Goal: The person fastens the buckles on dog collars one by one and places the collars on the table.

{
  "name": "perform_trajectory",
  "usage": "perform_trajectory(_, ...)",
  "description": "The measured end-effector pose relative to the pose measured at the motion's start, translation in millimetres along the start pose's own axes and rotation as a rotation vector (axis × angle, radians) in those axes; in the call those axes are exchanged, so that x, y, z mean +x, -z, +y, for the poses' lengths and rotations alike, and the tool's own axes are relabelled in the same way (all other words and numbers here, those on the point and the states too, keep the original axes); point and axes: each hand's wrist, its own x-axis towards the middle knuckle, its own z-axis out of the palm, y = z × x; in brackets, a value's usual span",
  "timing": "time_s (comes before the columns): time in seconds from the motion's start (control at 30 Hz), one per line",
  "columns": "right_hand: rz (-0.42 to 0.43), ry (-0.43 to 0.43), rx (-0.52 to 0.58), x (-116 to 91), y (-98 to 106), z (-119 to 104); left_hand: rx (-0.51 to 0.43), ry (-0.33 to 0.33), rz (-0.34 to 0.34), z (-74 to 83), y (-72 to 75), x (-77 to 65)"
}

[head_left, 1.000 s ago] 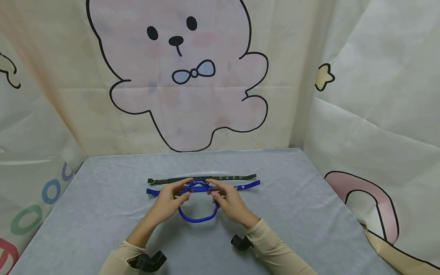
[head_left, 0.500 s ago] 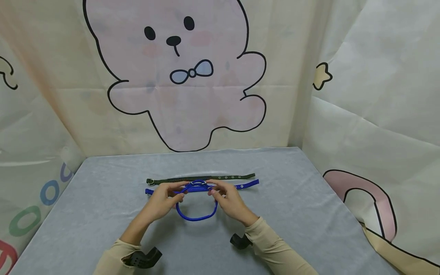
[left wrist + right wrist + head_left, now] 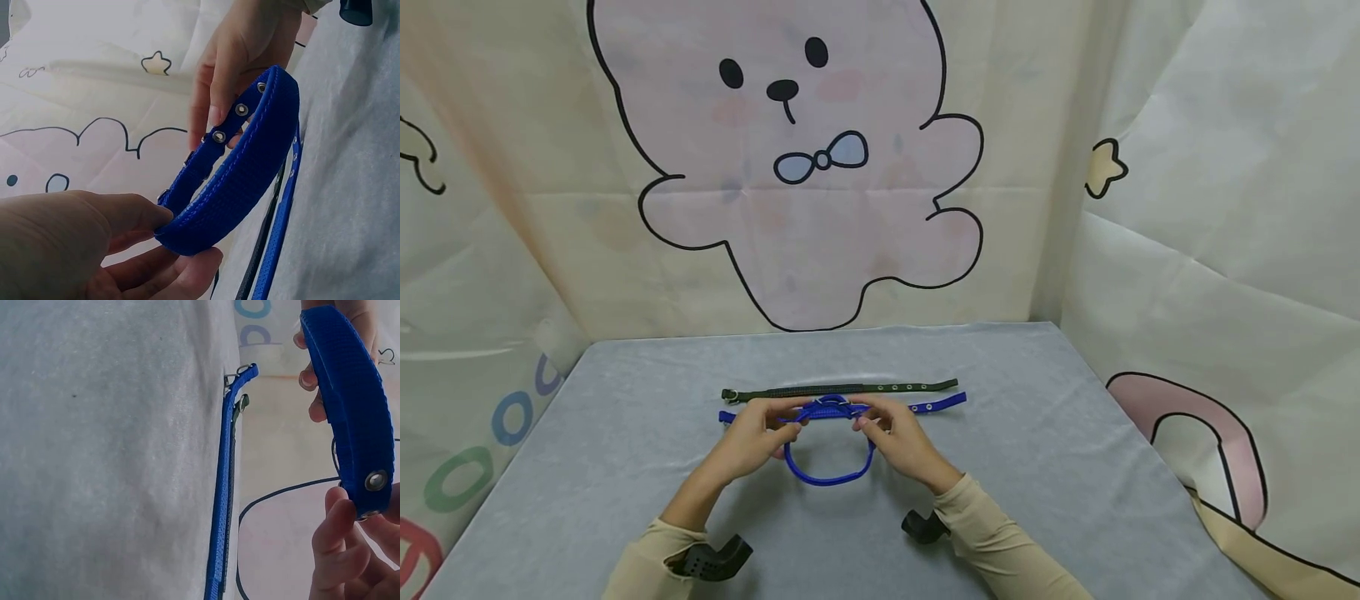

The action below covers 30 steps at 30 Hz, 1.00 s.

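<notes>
A blue collar with metal eyelets is bent into a loop above the table, held between both hands. My left hand pinches its left side between thumb and fingers. At the opposite side, my right hand pinches the strap close to the eyelets. The left wrist view shows the wide stitched band of the collar and its eyelet row. In the right wrist view the same collar hides part of the fingers. Its buckle area is too small and partly covered to make out fully.
A second blue collar lies flat on the grey cloth-covered table, just behind the hands. Behind it a dark green collar runs roughly parallel. A printed curtain stands at the table's back edge.
Over the last second my left hand has shifted slightly left along the looped collar. My right hand stays nearly still, and the flat collars have not moved.
</notes>
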Motion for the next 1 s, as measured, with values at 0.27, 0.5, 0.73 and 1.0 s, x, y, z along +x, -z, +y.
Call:
perform_trajectory(0.27, -0.044, -0.001, -0.046, 3, -7, 2, 0.020, 0.022, 0.007, -2.1, 3.4, -0.8)
perform_trajectory(0.5, -0.097, -0.049, -0.057, 3, -18, 0, 0.051, 0.020, -0.013, -10.0, 9.5, -7.9)
perform_trajectory(0.73, -0.169, -0.096, -0.005, 3, -28, -2, 0.044, -0.012, -0.063, -18.8, 18.3, -17.9)
perform_trajectory(1.0, -0.233, -0.116, 0.076, 5, -35, -5, 0.036, 0.023, -0.061, -24.5, 25.2, -28.0)
